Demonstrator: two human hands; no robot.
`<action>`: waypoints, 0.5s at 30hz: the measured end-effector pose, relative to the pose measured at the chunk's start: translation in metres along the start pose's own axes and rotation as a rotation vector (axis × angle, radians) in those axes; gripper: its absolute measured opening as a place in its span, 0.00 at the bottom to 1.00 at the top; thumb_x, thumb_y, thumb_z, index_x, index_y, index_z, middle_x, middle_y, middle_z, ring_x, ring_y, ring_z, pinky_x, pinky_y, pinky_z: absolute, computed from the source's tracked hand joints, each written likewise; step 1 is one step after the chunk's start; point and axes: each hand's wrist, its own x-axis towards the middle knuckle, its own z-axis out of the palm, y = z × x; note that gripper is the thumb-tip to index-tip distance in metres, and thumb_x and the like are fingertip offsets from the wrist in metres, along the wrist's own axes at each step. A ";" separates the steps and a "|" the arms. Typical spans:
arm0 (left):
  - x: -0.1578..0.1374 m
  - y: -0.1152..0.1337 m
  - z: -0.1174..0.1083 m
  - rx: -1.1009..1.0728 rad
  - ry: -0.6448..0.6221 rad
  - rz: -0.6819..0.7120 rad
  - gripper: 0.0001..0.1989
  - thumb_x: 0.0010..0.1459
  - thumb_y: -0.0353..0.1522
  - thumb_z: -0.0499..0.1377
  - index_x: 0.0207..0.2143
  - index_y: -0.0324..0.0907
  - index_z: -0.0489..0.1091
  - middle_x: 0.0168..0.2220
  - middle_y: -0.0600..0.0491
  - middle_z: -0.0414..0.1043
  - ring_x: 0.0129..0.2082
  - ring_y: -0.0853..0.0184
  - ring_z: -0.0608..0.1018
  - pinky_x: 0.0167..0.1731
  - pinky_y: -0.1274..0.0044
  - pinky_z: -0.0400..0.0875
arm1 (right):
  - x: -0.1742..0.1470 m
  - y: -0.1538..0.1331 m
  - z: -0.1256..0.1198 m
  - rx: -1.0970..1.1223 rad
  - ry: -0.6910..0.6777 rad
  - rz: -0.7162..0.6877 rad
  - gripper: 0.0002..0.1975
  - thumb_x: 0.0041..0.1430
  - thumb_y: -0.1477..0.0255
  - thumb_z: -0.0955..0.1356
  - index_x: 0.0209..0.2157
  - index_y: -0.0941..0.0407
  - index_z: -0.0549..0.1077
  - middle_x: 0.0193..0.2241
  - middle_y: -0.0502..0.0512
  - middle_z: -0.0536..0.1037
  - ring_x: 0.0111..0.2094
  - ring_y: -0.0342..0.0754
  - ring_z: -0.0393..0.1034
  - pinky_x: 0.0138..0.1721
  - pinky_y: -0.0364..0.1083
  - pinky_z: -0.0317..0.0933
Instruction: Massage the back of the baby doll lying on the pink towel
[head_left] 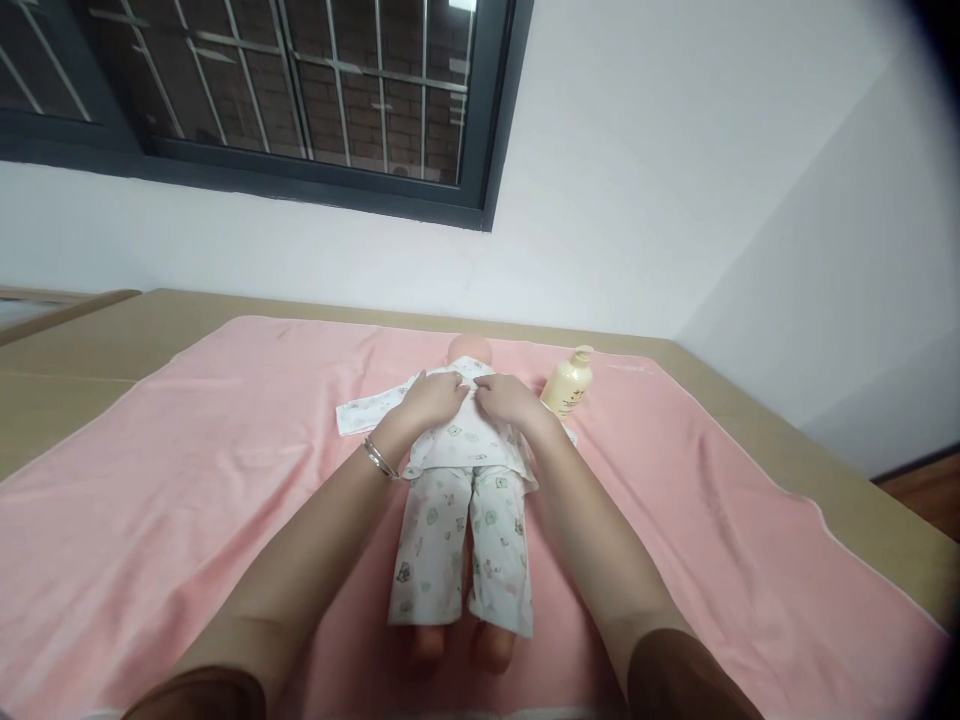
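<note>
A baby doll lies stretched out with its bald head (470,349) away from me and its feet (492,648) towards me. It wears a white long-sleeved shirt (469,445) and matching trousers (431,550) with small green and brown prints. My left hand (435,398) is on the upper left of the shirt, its fingers curled together on the cloth. Opposite it, my right hand (510,400) has its fingers bent inward at the upper middle of the shirt. A small gap separates the two hands. One sleeve (367,410) spreads to the left; my right hand and forearm mostly cover the other.
Under the doll is a wrinkled pink cloth (225,460) on a tan tabletop (82,385). A pale yellow pump bottle (568,385) stands just right of my right hand. Behind the table rise a white wall (600,180) and a dark-framed, barred window (300,90).
</note>
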 end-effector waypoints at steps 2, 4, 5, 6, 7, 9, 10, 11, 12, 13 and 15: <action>0.008 -0.008 0.013 -0.036 0.049 -0.037 0.23 0.71 0.40 0.43 0.57 0.43 0.70 0.67 0.43 0.64 0.68 0.54 0.65 0.68 0.53 0.50 | 0.012 0.013 0.009 0.047 0.055 -0.010 0.21 0.69 0.72 0.57 0.56 0.55 0.75 0.57 0.59 0.76 0.57 0.54 0.70 0.56 0.47 0.60; 0.014 -0.015 0.024 -0.072 0.061 -0.078 0.27 0.72 0.42 0.40 0.66 0.44 0.61 0.73 0.45 0.51 0.73 0.57 0.54 0.69 0.51 0.46 | 0.022 0.023 0.021 0.041 0.102 0.010 0.23 0.71 0.70 0.56 0.60 0.58 0.71 0.61 0.61 0.72 0.61 0.55 0.66 0.60 0.48 0.58; 0.016 -0.018 0.028 -0.084 0.053 -0.096 0.28 0.72 0.42 0.39 0.69 0.43 0.56 0.74 0.46 0.47 0.74 0.58 0.50 0.69 0.50 0.44 | 0.026 0.025 0.026 0.022 0.117 0.028 0.24 0.71 0.70 0.55 0.62 0.59 0.69 0.63 0.63 0.70 0.63 0.56 0.64 0.61 0.49 0.57; 0.017 -0.019 0.032 -0.090 0.042 -0.110 0.29 0.72 0.42 0.38 0.70 0.42 0.53 0.75 0.46 0.45 0.75 0.59 0.48 0.70 0.50 0.43 | 0.029 0.026 0.031 -0.003 0.130 0.047 0.25 0.72 0.70 0.54 0.64 0.61 0.67 0.64 0.65 0.69 0.64 0.56 0.63 0.62 0.50 0.56; 0.017 -0.019 0.033 -0.088 0.033 -0.122 0.30 0.72 0.42 0.37 0.71 0.41 0.51 0.75 0.45 0.44 0.75 0.60 0.47 0.70 0.50 0.42 | 0.031 0.025 0.034 -0.028 0.143 0.062 0.26 0.72 0.70 0.54 0.65 0.62 0.65 0.64 0.67 0.67 0.65 0.57 0.61 0.62 0.51 0.55; 0.016 -0.017 0.032 -0.061 0.020 -0.132 0.31 0.72 0.42 0.37 0.71 0.39 0.50 0.75 0.44 0.44 0.75 0.59 0.47 0.70 0.51 0.42 | 0.030 0.021 0.036 -0.070 0.161 0.073 0.27 0.72 0.71 0.54 0.67 0.64 0.62 0.65 0.69 0.66 0.66 0.57 0.59 0.62 0.51 0.54; 0.014 -0.014 0.029 -0.037 0.012 -0.133 0.31 0.72 0.42 0.38 0.71 0.38 0.51 0.75 0.43 0.44 0.75 0.58 0.48 0.70 0.51 0.42 | 0.028 0.018 0.034 -0.082 0.161 0.068 0.26 0.72 0.72 0.54 0.66 0.64 0.63 0.64 0.69 0.67 0.64 0.58 0.61 0.61 0.51 0.55; 0.011 -0.011 0.025 -0.013 0.001 -0.129 0.30 0.72 0.42 0.39 0.70 0.38 0.53 0.74 0.42 0.46 0.74 0.57 0.50 0.69 0.50 0.43 | 0.025 0.014 0.031 -0.088 0.153 0.058 0.25 0.71 0.72 0.54 0.64 0.63 0.66 0.62 0.69 0.70 0.62 0.58 0.64 0.59 0.50 0.57; 0.008 -0.007 0.020 0.009 -0.016 -0.120 0.30 0.71 0.42 0.41 0.69 0.39 0.55 0.74 0.42 0.48 0.74 0.55 0.52 0.69 0.50 0.44 | 0.020 0.010 0.026 -0.088 0.132 0.043 0.24 0.70 0.73 0.55 0.60 0.62 0.69 0.59 0.67 0.73 0.58 0.57 0.68 0.55 0.49 0.59; 0.004 -0.003 0.014 0.023 -0.042 -0.105 0.29 0.71 0.42 0.42 0.68 0.40 0.57 0.72 0.41 0.52 0.72 0.53 0.56 0.68 0.49 0.46 | 0.015 0.007 0.020 -0.086 0.102 0.028 0.22 0.69 0.74 0.56 0.56 0.60 0.73 0.54 0.66 0.77 0.54 0.56 0.71 0.51 0.48 0.61; -0.004 0.006 0.000 0.033 -0.109 -0.067 0.26 0.69 0.43 0.45 0.63 0.41 0.64 0.68 0.41 0.63 0.67 0.51 0.66 0.66 0.51 0.52 | 0.005 0.000 0.006 -0.085 0.025 -0.002 0.17 0.66 0.75 0.59 0.47 0.58 0.77 0.47 0.62 0.81 0.47 0.55 0.74 0.43 0.46 0.61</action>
